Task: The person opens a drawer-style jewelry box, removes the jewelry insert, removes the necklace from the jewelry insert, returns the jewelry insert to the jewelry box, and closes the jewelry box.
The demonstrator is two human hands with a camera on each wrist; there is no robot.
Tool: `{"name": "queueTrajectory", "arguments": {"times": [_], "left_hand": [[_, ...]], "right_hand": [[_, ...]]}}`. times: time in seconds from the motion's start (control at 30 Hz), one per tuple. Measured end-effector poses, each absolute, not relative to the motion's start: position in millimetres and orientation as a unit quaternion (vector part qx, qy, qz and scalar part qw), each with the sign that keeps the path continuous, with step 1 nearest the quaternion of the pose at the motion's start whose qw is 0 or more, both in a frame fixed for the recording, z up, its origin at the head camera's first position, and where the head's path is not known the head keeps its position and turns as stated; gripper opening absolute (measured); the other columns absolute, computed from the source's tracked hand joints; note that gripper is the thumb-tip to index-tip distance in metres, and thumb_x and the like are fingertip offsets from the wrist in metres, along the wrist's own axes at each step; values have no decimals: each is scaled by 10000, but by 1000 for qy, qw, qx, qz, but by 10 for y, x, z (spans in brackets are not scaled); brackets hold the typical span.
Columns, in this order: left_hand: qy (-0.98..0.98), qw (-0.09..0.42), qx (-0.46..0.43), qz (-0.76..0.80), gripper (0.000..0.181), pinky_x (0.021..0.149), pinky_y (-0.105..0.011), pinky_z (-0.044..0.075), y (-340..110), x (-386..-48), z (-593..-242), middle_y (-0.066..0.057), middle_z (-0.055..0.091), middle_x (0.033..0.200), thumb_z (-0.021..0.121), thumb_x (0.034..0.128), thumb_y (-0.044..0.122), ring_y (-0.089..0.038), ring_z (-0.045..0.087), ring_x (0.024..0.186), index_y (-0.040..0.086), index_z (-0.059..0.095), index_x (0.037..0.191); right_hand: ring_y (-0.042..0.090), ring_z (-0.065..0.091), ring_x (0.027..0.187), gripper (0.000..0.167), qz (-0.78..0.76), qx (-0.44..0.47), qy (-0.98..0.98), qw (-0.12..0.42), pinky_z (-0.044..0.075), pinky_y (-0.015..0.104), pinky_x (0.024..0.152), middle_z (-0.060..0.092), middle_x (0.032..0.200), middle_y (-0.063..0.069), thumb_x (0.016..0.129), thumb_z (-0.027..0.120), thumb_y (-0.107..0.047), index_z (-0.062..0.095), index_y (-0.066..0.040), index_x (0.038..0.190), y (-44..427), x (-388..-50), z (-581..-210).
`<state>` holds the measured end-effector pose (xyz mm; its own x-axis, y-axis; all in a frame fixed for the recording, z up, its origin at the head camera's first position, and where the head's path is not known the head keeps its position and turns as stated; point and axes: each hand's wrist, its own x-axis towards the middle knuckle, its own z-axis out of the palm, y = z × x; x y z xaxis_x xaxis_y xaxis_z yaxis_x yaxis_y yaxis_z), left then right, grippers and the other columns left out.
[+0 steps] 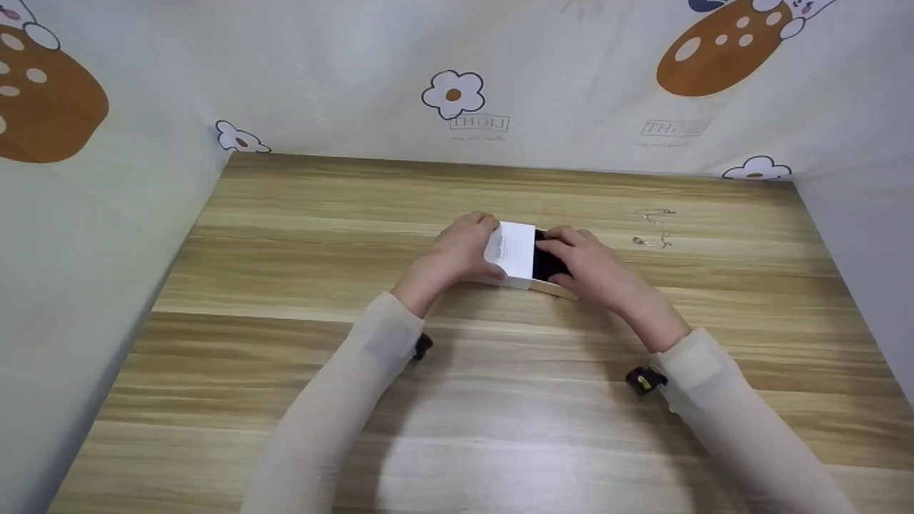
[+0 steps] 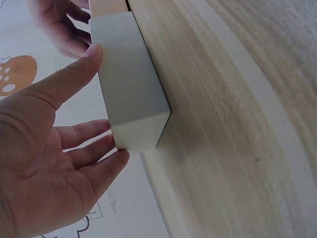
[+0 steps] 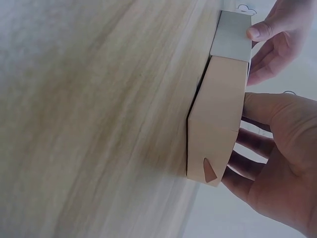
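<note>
A small white box sleeve (image 1: 515, 250) with faint print on top lies on the table, and a tan inner tray (image 3: 218, 94) sticks out of its right end. My left hand (image 1: 464, 246) grips the sleeve, its thumb on the near side and several fingertips at the closed end. Inside the tray shows a black insert (image 1: 548, 260). Over the tray's opening, my right hand (image 1: 589, 264) curls its thumb and fingers in at the black insert. The tray wall hides those fingertips in the right wrist view.
A thin chain necklace (image 1: 660, 232) lies loose on the wood-grain table (image 1: 285, 357), beyond my right hand. Behind the table's far edge hangs a pale printed curtain (image 1: 343, 86) with flowers. A pale wall (image 1: 857, 235) borders the right side.
</note>
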<state>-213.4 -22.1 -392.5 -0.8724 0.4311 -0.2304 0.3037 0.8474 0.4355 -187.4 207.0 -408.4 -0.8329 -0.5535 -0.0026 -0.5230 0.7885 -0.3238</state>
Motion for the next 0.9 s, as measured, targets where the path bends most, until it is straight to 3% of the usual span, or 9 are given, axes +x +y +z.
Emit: {"name": "queueTrajectory", "arguments": {"times": [0.9], "left_hand": [[947, 159, 201, 192, 848, 1200, -385, 340, -227, -2132, -3922, -158, 434, 1512, 842, 795, 345, -310, 403, 1418, 20, 425, 1458]], "right_hand": [[372, 466, 1342, 533, -130, -307, 940, 67, 420, 514, 1118, 471, 1498, 155, 916, 703, -112, 534, -18, 1412, 2044, -1917, -4071]]}}
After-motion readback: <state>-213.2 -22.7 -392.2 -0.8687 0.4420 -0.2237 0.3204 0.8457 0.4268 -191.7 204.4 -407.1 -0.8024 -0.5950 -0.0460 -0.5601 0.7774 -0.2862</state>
